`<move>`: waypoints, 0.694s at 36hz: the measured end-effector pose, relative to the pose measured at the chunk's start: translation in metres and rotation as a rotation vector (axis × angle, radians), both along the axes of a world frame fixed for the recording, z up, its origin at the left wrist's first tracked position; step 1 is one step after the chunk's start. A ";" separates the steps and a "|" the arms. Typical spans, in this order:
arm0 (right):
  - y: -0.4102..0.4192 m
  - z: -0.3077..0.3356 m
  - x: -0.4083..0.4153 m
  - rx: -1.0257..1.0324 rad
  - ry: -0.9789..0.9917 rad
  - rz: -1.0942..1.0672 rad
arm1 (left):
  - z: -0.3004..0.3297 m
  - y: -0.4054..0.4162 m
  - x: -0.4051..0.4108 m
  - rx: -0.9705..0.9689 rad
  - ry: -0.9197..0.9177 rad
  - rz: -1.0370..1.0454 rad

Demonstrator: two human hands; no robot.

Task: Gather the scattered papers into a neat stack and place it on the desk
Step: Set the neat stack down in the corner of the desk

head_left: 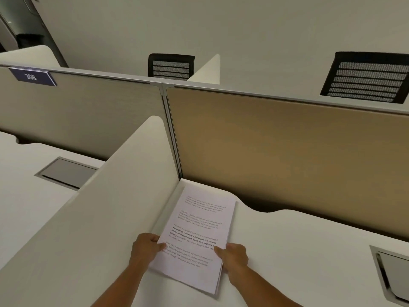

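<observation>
Both forearms enter from the bottom edge, and I log them as bare. Left hand [145, 248] grips the left edge of the paper stack [197, 238], thumb laid on the top sheet and the fingers curled out of sight beneath. Right hand [234, 254] grips the right edge the same way, thumb on top. I cannot tell whether the near end of the stack is lifted slightly or lying flat. Sheets are squared up reasonably well, with a few edges showing along the right side and near corner. Top page carries several paragraphs of printed text, too small for me to read.

Stack lies on the white desk [298, 251], close against the white side divider [124, 196] on the left, its far end reaching toward the corner. Cable hatch [394, 278] sits recessed in the desk at the right edge. Tan back panel [287, 151] rises behind. Beyond it I note two black mesh chair backs [171, 67], and on the neighbouring panel at left a blue sign [33, 76] numbered 306.
</observation>
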State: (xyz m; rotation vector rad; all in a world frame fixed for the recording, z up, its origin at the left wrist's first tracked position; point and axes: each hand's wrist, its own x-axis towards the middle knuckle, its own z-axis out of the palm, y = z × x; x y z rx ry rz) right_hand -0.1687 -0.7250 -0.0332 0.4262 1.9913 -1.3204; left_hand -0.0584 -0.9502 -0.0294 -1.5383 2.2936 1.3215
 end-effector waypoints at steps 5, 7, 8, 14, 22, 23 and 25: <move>-0.006 -0.007 -0.002 0.023 0.020 0.003 | -0.011 0.001 0.002 -0.081 -0.039 -0.030; -0.006 -0.008 -0.001 0.039 0.039 -0.010 | -0.014 0.005 0.004 -0.105 -0.029 -0.031; -0.005 -0.009 -0.001 0.049 0.049 -0.014 | -0.015 0.007 0.004 -0.121 -0.018 -0.033; -0.004 -0.008 0.001 0.102 0.034 -0.038 | -0.014 0.023 0.006 -0.245 -0.024 -0.100; 0.006 0.004 -0.002 0.149 -0.036 0.097 | -0.004 0.030 0.007 -0.188 -0.080 -0.137; 0.011 0.003 -0.003 0.157 -0.024 0.114 | -0.001 0.031 0.008 -0.178 -0.091 -0.162; 0.021 0.008 -0.002 0.147 -0.030 0.127 | 0.009 0.036 0.012 -0.158 -0.133 -0.202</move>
